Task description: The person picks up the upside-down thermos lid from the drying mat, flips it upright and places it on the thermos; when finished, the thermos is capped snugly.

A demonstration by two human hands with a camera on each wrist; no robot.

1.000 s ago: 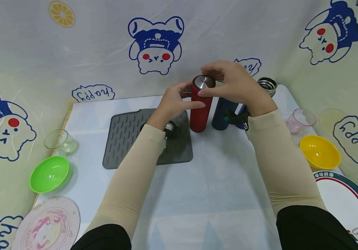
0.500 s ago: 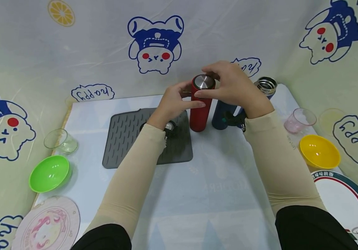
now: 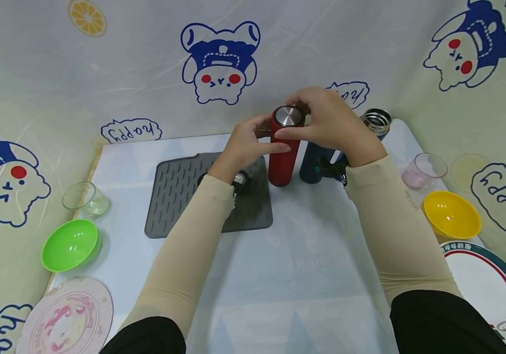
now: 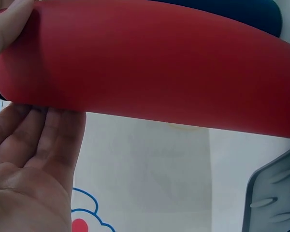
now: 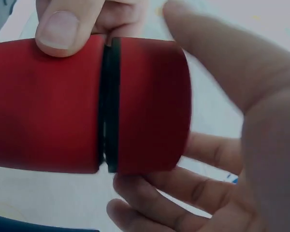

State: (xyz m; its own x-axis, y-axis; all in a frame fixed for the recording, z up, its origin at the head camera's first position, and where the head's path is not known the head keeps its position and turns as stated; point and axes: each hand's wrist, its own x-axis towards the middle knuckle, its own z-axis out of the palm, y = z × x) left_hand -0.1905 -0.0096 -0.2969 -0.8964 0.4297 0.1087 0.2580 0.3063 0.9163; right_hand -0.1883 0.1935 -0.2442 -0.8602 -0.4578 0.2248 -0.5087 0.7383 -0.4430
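A red thermos (image 3: 281,167) with a steel-topped lid (image 3: 289,116) stands upright near the back of the table. My left hand (image 3: 244,147) grips its upper body, thumb on the near side. My right hand (image 3: 332,120) curls round the lid, its thumb across the front. In the right wrist view a dark ring shows between the red body (image 5: 43,111) and the lid (image 5: 152,106); the right fingers touch the lid's side and the thumb is blurred. The left wrist view shows the red body (image 4: 150,63) between the left thumb and fingers.
Close to the right of the thermos stands a dark blue bottle (image 3: 312,164), partly hidden. An uncapped steel-mouthed flask (image 3: 378,120) is behind the right wrist. A grey ridged mat (image 3: 169,196) lies left. Bowls (image 3: 71,246), glasses (image 3: 423,172) and plates (image 3: 478,290) line the sides.
My right hand has turned slightly round the lid, its thumb and wrist shifting a little left, then staying nearly still. My left hand and the thermos have not visibly moved.
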